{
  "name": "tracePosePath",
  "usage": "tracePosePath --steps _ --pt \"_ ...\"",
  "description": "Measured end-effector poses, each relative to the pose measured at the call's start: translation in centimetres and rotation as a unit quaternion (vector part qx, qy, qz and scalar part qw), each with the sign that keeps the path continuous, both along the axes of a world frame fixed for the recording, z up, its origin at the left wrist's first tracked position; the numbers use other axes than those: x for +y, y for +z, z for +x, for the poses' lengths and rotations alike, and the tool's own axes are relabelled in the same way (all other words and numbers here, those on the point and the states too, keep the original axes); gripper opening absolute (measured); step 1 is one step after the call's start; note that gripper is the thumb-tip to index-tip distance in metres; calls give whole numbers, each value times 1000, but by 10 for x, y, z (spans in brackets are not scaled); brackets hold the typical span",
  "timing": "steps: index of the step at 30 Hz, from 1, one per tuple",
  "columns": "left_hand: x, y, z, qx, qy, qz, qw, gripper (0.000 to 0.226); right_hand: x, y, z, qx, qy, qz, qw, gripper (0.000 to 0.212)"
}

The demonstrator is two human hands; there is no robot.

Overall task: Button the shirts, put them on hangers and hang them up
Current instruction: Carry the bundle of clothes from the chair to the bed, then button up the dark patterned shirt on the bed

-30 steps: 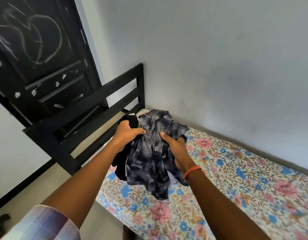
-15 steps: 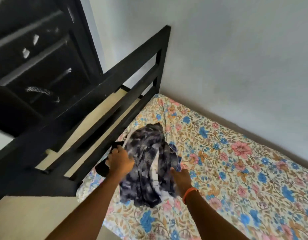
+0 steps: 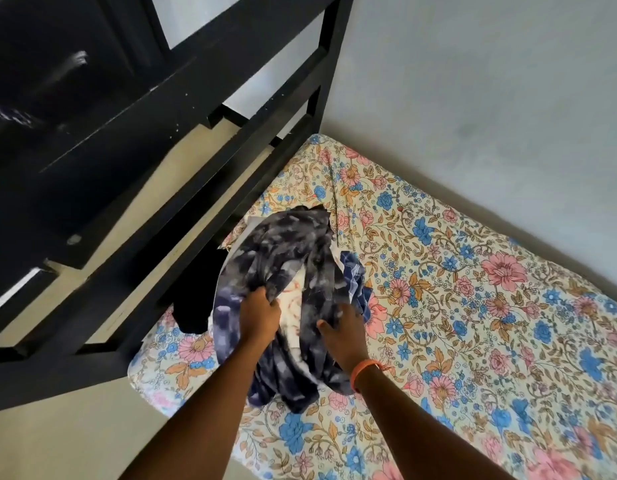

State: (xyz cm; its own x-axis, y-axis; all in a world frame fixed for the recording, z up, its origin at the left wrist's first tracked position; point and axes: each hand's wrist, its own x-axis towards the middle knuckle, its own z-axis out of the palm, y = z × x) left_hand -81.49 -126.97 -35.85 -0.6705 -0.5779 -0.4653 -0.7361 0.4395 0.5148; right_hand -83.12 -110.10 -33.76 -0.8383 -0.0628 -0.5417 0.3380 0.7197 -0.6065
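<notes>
**Shirts heaped at the foot of the bed**

Head view: crumpled shirts [image 3: 293, 271] lie in one pile on the flowered bedsheet [image 3: 473, 289], close to the black bed frame [image 3: 251, 140] at the foot end. The topmost is a dark blue-grey mottled shirt; a pale garment shows in its middle, a blue patterned one pokes out on the right side, and a black garment [image 3: 196, 299] lies on the left edge against the frame.

My left hand [image 3: 260, 315] rests on the pile with its fingers curled into a fold of the mottled cloth, gripping it. My right hand [image 3: 343, 332] lies on the pile's right side with its fingers spread and fairly straight, pressing the cloth and not closed round it. An orange band [image 3: 364, 370] sits on my right wrist. A pale wall [image 3: 473, 98] runs along the far side of the bed.
</notes>
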Motion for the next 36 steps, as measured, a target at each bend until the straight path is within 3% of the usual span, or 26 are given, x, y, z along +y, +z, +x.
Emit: tracePosePath --steps 2,4,6,9,11,14,16,18,20,24,26,28,31,33,36 --pt "8 18 7 49 -5 22 999 13 5 8 1 20 -26 -1 999 29" --pt "20 46 13 88 -8 37 995 14 4 32 1 30 -84 -56 994 22" --pt "40 82 16 123 -29 41 991 19 5 67 -2 -18 -163 -149 975 37" --pt "91 135 25 145 -101 99 979 18 23 110 -12 -160 -196 -320 913 53" --pt "129 164 37 158 -161 156 962 17 48 134 -16 -211 -202 -391 873 52" --pt "170 202 61 151 -224 256 928 28 97 170 -16 -188 -191 -400 877 31" --pt "190 225 83 175 -232 271 918 34 137 194 -7 -152 -185 -410 880 30" --pt "206 247 104 251 -140 227 931 28 181 218 5 -135 -165 -424 880 34" --pt "216 264 121 307 -55 114 943 29 222 240 21 -144 -104 -416 892 29" --pt "262 315 153 284 -191 -98 934 97 306 293 62 -151 10 -360 921 16" --pt "307 341 164 247 -270 -210 907 108 346 312 76 -174 42 -341 923 27" --pt "354 355 169 251 -326 -253 876 95 379 344 92 -171 51 -319 931 22" --pt "404 357 172 287 -367 -164 870 40 416 370 106 -182 70 -354 915 51" --pt "432 358 182 309 -352 -114 876 12 439 379 114 -159 97 -373 909 53" --pt "462 370 211 329 -296 -48 895 15 470 391 127 -128 164 -309 928 38"
